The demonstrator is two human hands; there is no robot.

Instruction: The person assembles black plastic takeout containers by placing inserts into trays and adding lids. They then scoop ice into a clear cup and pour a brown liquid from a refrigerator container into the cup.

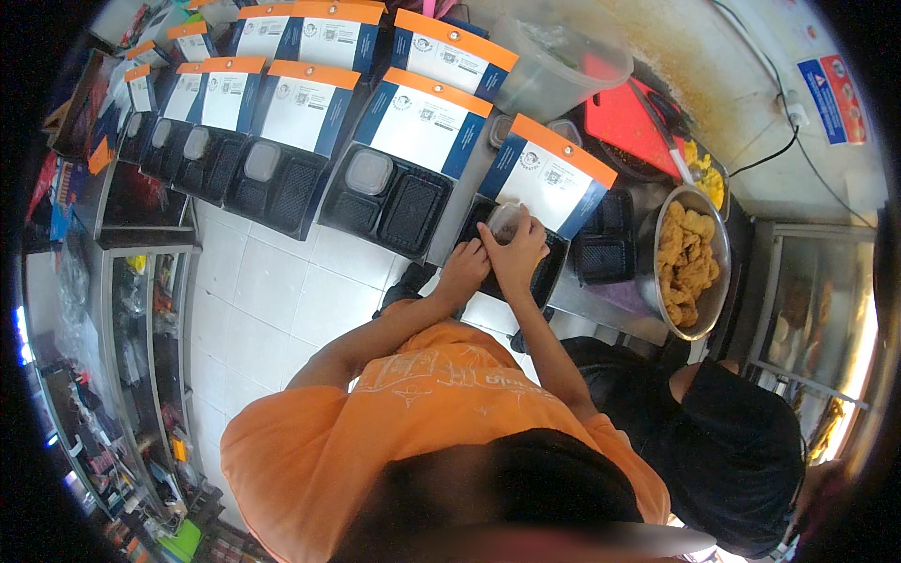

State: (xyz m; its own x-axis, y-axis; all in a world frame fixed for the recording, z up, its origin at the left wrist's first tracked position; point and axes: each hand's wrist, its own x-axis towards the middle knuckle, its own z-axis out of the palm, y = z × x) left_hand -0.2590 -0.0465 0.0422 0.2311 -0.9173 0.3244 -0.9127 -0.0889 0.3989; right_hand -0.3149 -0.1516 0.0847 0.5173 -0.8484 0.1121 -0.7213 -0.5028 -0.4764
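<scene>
My right hand closes its thumb and fingers around a small clear lidded cup with dark contents. It holds the cup over the upper left compartment of a black meal box, whose white, navy and orange lid stands raised behind. My left hand is closed at the left edge of that box, its fingertips close to the right thumb. What those fingers grip, if anything, is hidden. To the left sits another black box with a cup in its corner compartment.
Several open boxes line the counter leftward. At right are a stack of black trays, a metal bowl of fried pieces, a knife and a red cutting board. A person in black is close on my right.
</scene>
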